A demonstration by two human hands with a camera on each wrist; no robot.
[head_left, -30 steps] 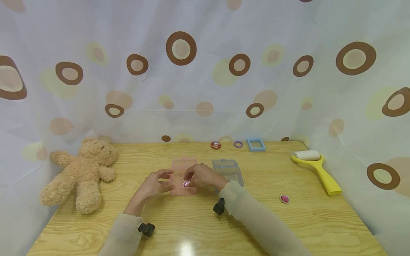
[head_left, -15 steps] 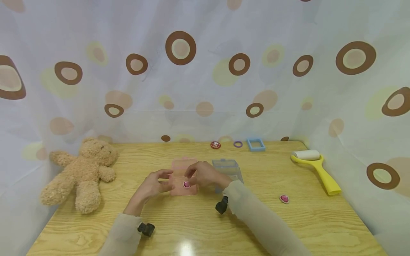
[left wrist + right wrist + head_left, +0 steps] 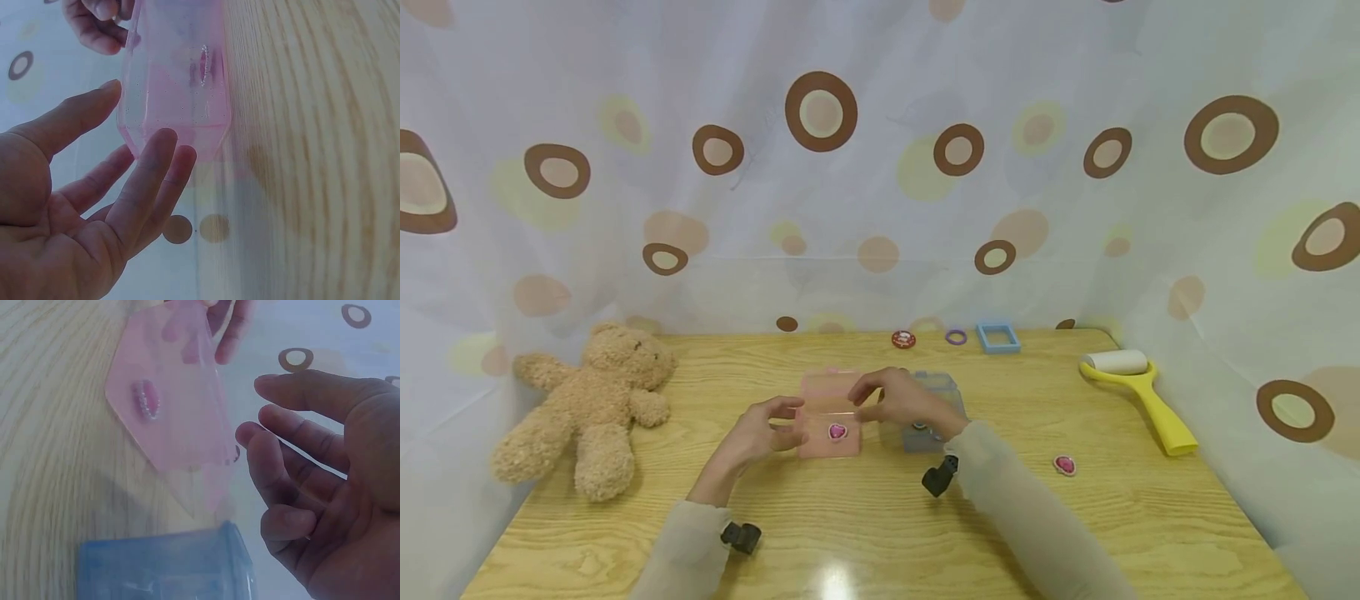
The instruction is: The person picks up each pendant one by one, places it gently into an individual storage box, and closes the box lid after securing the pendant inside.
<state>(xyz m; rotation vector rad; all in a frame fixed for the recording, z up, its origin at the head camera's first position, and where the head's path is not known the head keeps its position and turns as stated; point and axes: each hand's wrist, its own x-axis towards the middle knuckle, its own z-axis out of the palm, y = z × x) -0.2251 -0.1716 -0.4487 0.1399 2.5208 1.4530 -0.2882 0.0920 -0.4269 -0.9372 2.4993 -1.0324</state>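
A clear pink plastic box lies with its lid raised on the wooden table. Inside it sits a pink heart-shaped gem with a silvery beaded edge. My left hand is spread at the box's left side, its fingertips right at the wall. Over the box's right edge hovers my right hand, thumb and fingers apart with nothing between them. Just right of the pink box, a clear bluish box with a raised lid is partly hidden by my right hand and wrist.
Another pink heart gem lies to the right. A yellow-handled lint roller is at the far right, a teddy bear at the left. Along the back are a red round piece, a purple ring and a blue square frame.
My right hand has let go of the heart gem, which stays in the pink box, and has drawn up and to the right. The left hand has stayed put.
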